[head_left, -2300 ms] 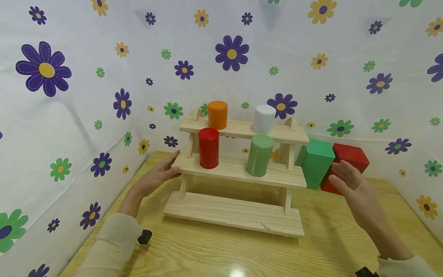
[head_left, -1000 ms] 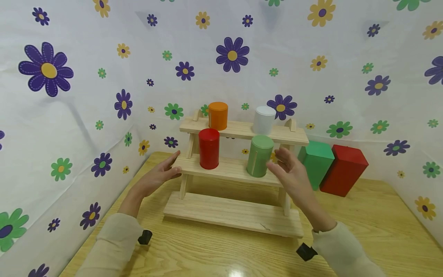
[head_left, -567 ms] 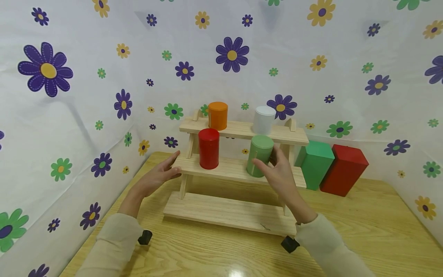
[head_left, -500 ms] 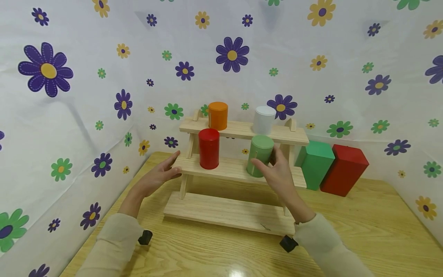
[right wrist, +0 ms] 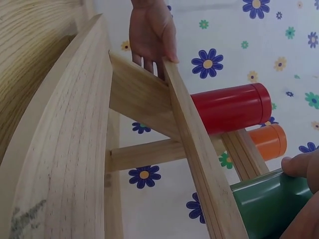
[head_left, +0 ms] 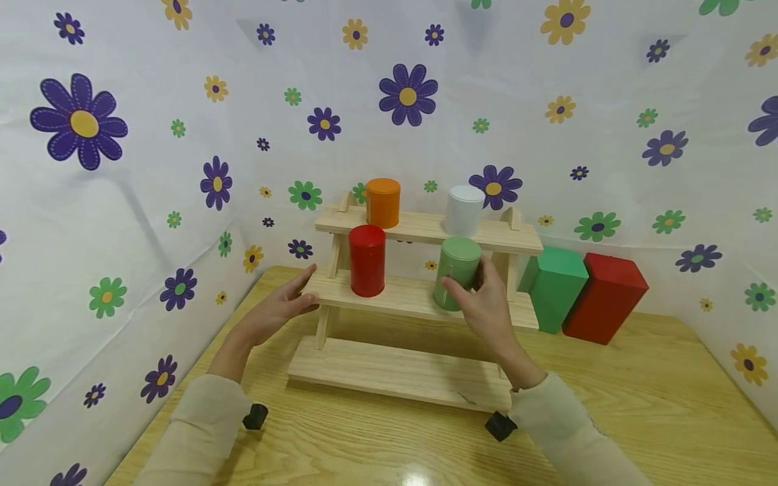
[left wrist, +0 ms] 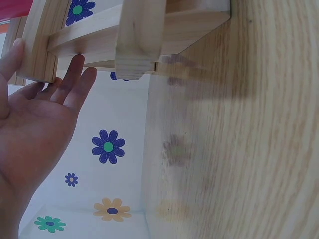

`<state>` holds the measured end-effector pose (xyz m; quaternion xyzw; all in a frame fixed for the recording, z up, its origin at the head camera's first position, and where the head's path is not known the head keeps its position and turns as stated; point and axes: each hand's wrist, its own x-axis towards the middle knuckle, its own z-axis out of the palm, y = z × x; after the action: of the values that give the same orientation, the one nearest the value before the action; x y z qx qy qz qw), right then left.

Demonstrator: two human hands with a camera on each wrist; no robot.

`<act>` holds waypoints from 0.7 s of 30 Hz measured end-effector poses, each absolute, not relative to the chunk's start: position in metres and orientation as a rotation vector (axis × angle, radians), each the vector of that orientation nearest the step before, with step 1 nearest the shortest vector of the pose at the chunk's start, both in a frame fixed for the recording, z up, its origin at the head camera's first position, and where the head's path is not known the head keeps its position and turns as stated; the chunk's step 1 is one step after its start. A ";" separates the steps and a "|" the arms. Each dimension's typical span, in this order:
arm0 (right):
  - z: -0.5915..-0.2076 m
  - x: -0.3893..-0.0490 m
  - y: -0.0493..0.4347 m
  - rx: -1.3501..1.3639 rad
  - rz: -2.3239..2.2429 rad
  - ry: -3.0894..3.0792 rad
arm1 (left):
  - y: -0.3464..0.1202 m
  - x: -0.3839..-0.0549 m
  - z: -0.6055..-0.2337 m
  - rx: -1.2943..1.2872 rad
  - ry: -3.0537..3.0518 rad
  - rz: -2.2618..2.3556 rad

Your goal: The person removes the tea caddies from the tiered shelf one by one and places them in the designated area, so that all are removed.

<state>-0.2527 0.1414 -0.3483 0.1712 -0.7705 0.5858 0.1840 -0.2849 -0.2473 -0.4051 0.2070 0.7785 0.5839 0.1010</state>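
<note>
A light wooden three-tier display stand (head_left: 395,374) stands on the table. On its middle shelf, my right hand (head_left: 489,310) grips a green canister (head_left: 460,260), thumb across the front and fingers round the far right side. The canister is upright at the shelf. My left hand (head_left: 276,310) rests against the left end of that shelf, fingers extended; in the left wrist view its thumb (left wrist: 11,59) and fingers lie on either side of the board's end. A red canister (head_left: 367,263) stands left of the green one. Above, an orange canister (head_left: 383,202) and a white canister (head_left: 464,210) share the top shelf.
A green box (head_left: 553,287) and a red box (head_left: 608,297) stand side by side behind the stand's right end. White flower-print cloth (head_left: 352,81) walls in the back and sides of the wooden table (head_left: 340,445). Black cubes hang at both wrists.
My right hand has come in from beside the boxes at the right and taken hold of the green canister. The left hand and the other canisters have stayed in place.
</note>
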 end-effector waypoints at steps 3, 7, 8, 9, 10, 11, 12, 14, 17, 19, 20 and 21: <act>-0.348 -0.252 0.142 0.484 1.660 -2.167 | -0.247 -0.285 -0.406 0.612 2.307 1.722; -0.346 -0.249 0.145 0.479 1.686 -2.161 | -0.247 -0.286 -0.407 0.616 2.309 1.720; -0.345 -0.248 0.146 0.476 1.688 -2.163 | -0.247 -0.286 -0.407 0.617 2.309 1.720; -0.344 -0.247 0.148 0.471 1.686 -2.165 | -0.247 -0.287 -0.407 0.617 2.308 1.721; -0.343 -0.246 0.150 0.467 1.683 -2.165 | -0.247 -0.287 -0.407 0.619 2.307 1.722; -0.342 -0.244 0.153 0.463 1.678 -2.168 | -0.247 -0.287 -0.407 0.619 2.307 1.722; -0.341 -0.243 0.155 0.459 1.672 -2.168 | -0.247 -0.287 -0.407 0.618 2.310 1.721; -0.339 -0.242 0.160 0.453 1.667 -2.169 | -0.247 -0.288 -0.407 0.613 2.315 1.719; -0.336 -0.240 0.167 0.432 1.658 -2.171 | -0.247 -0.287 -0.406 0.606 2.323 1.711; -0.336 -0.240 0.172 0.410 1.642 -2.175 | -0.247 -0.287 -0.406 0.604 2.322 1.712; -0.335 -0.239 0.174 0.398 1.632 -2.176 | -0.247 -0.286 -0.406 0.604 2.321 1.713; -0.335 -0.239 0.177 0.388 1.624 -2.176 | -0.246 -0.286 -0.406 0.604 2.319 1.715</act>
<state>-0.2389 0.1768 -0.3348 0.1387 -0.7777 0.5802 0.1982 -0.2862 -0.2465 -0.4059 0.2040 0.7832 0.5793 0.0969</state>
